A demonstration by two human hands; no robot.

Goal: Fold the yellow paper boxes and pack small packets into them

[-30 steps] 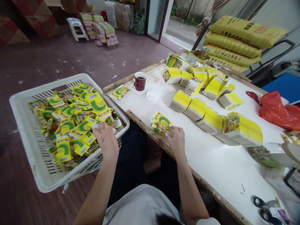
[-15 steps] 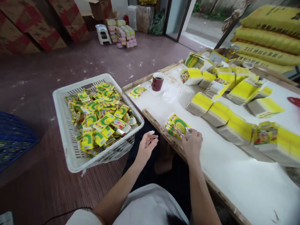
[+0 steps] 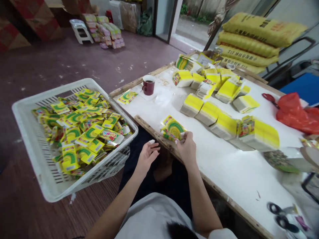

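Note:
My right hand (image 3: 186,148) is closed on a small stack of yellow-green packets (image 3: 171,127) that rests at the near edge of the white table (image 3: 231,169). My left hand (image 3: 147,155) hovers open and empty in the gap between the table and a white plastic basket (image 3: 45,179). The basket is heaped with loose yellow-green packets (image 3: 82,127). White tape shows on some fingertips of both hands.
Bundles of flat yellow packaging (image 3: 216,116) cover the table's middle and far side. A dark red mug (image 3: 148,85) stands near its far left corner beside one loose packet (image 3: 127,97). A red plastic bag (image 3: 296,114) and scissors (image 3: 281,215) lie at right. Yellow sacks (image 3: 251,39) are stacked behind.
My left hand has left the basket and moved right into the gap beside the table. My right hand has kept hold of the packet stack and tilted it up slightly.

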